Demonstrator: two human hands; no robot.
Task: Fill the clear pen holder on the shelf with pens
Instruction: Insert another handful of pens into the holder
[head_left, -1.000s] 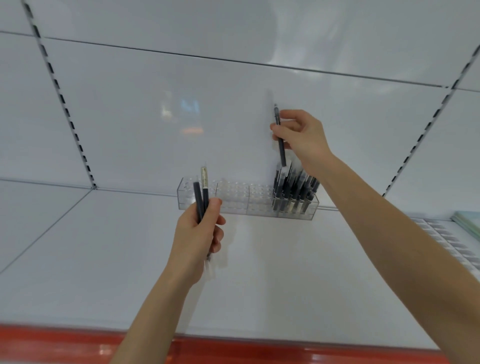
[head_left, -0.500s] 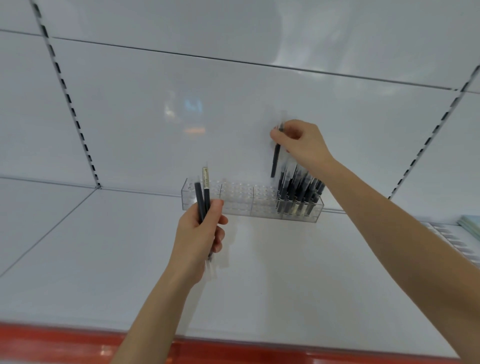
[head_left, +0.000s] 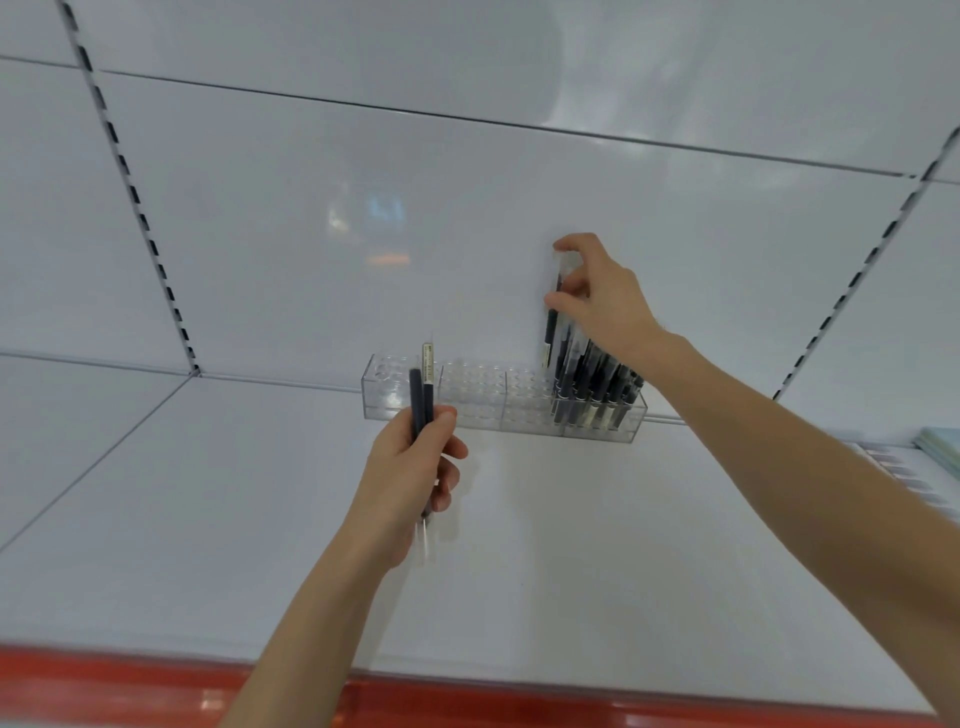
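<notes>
White shelving fills the view: a glossy back panel (head_left: 467, 218) with slotted uprights, and a flat shelf (head_left: 597, 545) edged by a red strip (head_left: 156, 675). We note the clear pen holder (head_left: 475, 402) standing on the shelf against the back panel; its right section is packed with dark pens (head_left: 597, 387), its left and middle sections show empty holes. Our right arm reaches forward, the right hand (head_left: 605, 299) raised above the holder, thumb and fingers pinched on one upright pen (head_left: 549, 332) whose lower end is at the holder's top. Our left hand (head_left: 410, 473) is held nearer, closed around two upright pens (head_left: 422, 389).
</notes>
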